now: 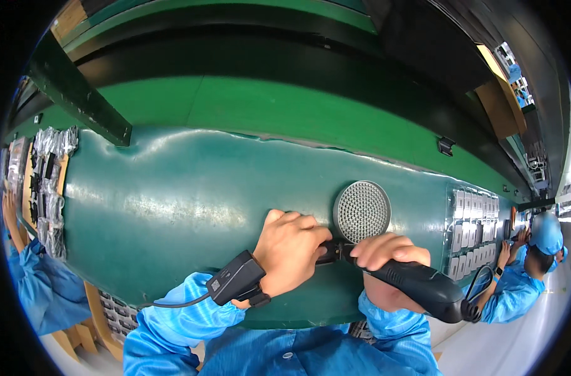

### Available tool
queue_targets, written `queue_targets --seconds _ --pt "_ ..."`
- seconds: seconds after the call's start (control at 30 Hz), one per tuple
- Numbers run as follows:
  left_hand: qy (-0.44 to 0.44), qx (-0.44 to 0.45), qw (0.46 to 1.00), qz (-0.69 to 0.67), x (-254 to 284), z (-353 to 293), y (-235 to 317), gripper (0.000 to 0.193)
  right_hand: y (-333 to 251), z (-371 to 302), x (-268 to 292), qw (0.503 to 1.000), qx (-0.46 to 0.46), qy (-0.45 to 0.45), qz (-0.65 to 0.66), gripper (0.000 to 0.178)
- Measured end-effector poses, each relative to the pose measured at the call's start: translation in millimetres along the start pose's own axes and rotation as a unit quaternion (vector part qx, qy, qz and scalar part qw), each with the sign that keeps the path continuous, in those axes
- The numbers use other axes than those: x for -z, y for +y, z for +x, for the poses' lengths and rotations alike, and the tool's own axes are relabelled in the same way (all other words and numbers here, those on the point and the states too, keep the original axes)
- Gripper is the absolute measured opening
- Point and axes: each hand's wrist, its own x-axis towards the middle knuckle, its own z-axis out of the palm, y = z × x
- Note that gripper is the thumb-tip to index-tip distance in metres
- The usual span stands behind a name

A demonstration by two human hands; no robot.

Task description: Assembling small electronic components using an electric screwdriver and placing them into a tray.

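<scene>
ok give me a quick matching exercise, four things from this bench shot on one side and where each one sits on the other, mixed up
Things:
1. round perforated disc
2. black power tool
3. black wrist device
4. bagged black parts

Places:
A. strapped on the left wrist
B. far left of the green bench
C. gripped in the right hand
D. on the bench just beyond both hands

The left hand is closed over a small dark piece at the tool's tip.

Pairs: 1-D, 2-C, 3-A, 4-B
</scene>
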Motion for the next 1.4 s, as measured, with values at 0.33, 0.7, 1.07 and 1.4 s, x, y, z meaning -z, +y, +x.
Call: queue_targets --seconds 0.33,0.7,1.07,1.4 --pt "-0.090 -0.002 0.996 -0.010 8 -13 5 0.007 -22 -18 -2 0.997 -0.065 -0.031 0.024 0.028" --pt "-0.061 0.022 0.998 -0.019 3 -8 5 0.011 5 4 20 0.962 -0.044 -0.211 0.169 0.005" --pt "-0.073 0.023 0.996 -0.038 5 -5 6 0.011 -5 5 24 0.952 -0.085 -0.231 0.181 0.004" --pt "-0.070 0.017 0.997 -0.041 7 -5 4 0.011 -20 31 16 0.963 -0.094 -0.243 0.072 0.026"
